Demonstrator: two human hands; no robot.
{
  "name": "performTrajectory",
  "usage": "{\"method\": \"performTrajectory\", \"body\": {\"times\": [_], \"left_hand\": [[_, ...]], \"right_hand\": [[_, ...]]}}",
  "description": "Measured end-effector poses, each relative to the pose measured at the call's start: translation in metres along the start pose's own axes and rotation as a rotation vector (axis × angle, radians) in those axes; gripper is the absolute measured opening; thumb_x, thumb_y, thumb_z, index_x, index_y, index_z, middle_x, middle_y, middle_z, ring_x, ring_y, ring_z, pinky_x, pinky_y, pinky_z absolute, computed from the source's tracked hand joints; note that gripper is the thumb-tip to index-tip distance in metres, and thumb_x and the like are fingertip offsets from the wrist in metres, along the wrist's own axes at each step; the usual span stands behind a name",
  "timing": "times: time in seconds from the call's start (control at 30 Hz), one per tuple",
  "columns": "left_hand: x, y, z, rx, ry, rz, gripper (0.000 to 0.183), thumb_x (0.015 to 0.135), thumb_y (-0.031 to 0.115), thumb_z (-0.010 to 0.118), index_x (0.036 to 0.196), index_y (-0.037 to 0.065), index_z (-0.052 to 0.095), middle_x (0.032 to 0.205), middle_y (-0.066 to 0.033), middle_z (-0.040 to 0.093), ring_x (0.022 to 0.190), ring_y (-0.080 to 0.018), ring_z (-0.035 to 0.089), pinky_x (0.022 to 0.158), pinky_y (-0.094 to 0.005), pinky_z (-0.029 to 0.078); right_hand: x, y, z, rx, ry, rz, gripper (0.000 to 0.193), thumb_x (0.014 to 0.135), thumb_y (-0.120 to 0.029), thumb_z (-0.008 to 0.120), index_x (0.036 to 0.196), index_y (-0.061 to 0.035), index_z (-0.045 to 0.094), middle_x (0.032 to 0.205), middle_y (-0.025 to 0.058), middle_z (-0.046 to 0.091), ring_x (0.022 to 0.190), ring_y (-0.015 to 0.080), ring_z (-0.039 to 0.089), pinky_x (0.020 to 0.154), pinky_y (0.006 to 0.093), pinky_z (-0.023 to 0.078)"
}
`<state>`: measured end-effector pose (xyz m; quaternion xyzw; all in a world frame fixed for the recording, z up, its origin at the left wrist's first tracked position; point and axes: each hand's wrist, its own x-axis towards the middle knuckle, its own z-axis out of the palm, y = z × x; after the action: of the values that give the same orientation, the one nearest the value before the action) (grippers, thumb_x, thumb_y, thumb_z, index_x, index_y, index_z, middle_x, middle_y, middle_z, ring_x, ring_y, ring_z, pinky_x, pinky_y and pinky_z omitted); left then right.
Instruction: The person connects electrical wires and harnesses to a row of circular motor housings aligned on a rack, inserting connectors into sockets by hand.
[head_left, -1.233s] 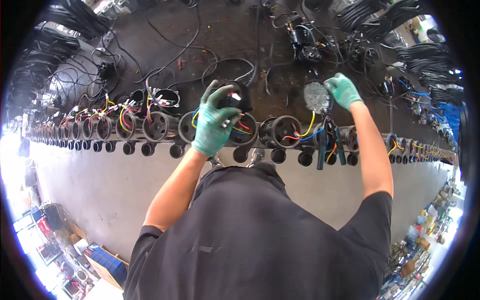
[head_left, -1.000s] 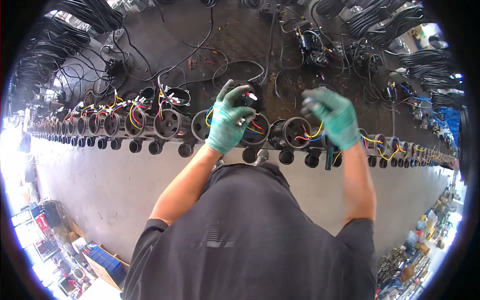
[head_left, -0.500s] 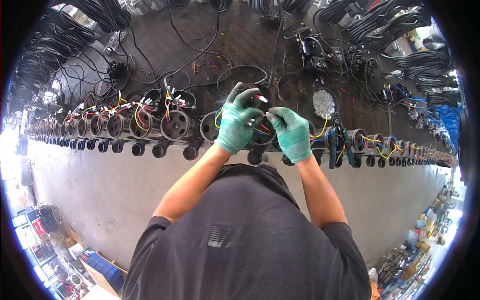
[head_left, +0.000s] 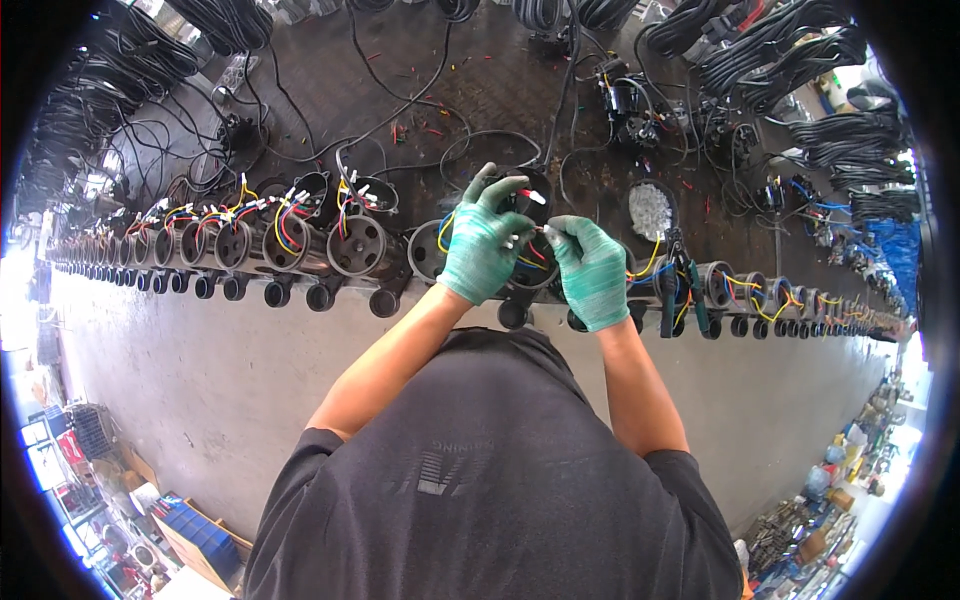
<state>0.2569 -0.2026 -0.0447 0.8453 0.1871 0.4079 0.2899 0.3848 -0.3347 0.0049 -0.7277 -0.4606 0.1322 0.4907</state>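
Observation:
My left hand (head_left: 478,248), in a green knitted glove, pinches thin wires between thumb and forefinger, its other fingers raised. Close on its right, my right hand (head_left: 592,270), gloved the same way, has thumb and forefinger closed at the wire ends; the exact tip is too small to make out. A white connector (head_left: 536,197) on a red wire stands out beside my left fingers. Beneath both hands is a round dark housing (head_left: 530,275) with coloured wires, partly covered by the gloves.
Similar housings (head_left: 360,248) line the bench edge both ways, many with coloured wires. Right of my hands, green-handled pliers (head_left: 697,290) hang by a bowl of small whitish connectors (head_left: 651,210). Black cables (head_left: 400,105) cross the dark bench (head_left: 300,60), with coiled bundles (head_left: 850,140) at the sides.
Both hands shift slightly right in the picture, along with the whole bench. They keep their pinches, and the fingertips stay close together at the wires.

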Motion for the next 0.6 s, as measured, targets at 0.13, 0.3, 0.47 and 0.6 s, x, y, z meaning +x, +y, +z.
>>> {"method": "performTrajectory", "body": {"times": [0.13,0.3,0.47,0.6], "left_hand": [[0.0,0.001,-0.002,0.0,0.0,0.004,0.023,0.068,0.001,0.084,0.087,0.014,0.078,0.139,-0.0099,0.066,0.143,-0.0487,0.047,0.112,-0.0545,0.047],[0.0,0.004,-0.007,0.017,-0.06,0.016,0.027,0.068,-0.003,0.083,0.091,0.01,0.079,0.143,-0.0098,0.063,0.148,-0.0461,0.042,0.116,-0.0505,0.043],[-0.003,-0.002,-0.001,-0.008,-0.022,0.046,0.029,0.068,-0.002,0.083,0.094,0.009,0.079,0.143,-0.0084,0.063,0.147,-0.0455,0.043,0.115,-0.0509,0.044],[0.001,0.003,-0.003,-0.001,-0.064,0.022,0.025,0.071,-0.003,0.084,0.092,0.009,0.078,0.144,-0.0074,0.063,0.147,-0.0432,0.043,0.117,-0.0493,0.043]], "right_hand": [[-0.001,0.007,0.011,-0.013,-0.029,-0.031,0.014,0.097,-0.008,0.075,0.109,0.0,0.075,0.096,0.0175,0.076,0.082,0.028,0.075,0.075,0.0353,0.059],[0.012,0.001,0.01,-0.351,-0.111,-0.139,0.015,0.097,-0.017,0.072,0.102,-0.0028,0.074,0.094,0.0199,0.074,0.082,0.0386,0.073,0.073,0.0456,0.058],[0.02,-0.005,0.008,-0.432,-0.248,-0.07,0.019,0.099,-0.022,0.069,0.098,-0.0036,0.073,0.09,0.0199,0.074,0.084,0.0417,0.072,0.073,0.0513,0.057],[0.014,-0.006,-0.004,-0.377,-0.246,0.029,0.023,0.1,-0.026,0.07,0.104,-0.0028,0.073,0.092,0.0206,0.074,0.086,0.0407,0.073,0.076,0.049,0.058]]}}
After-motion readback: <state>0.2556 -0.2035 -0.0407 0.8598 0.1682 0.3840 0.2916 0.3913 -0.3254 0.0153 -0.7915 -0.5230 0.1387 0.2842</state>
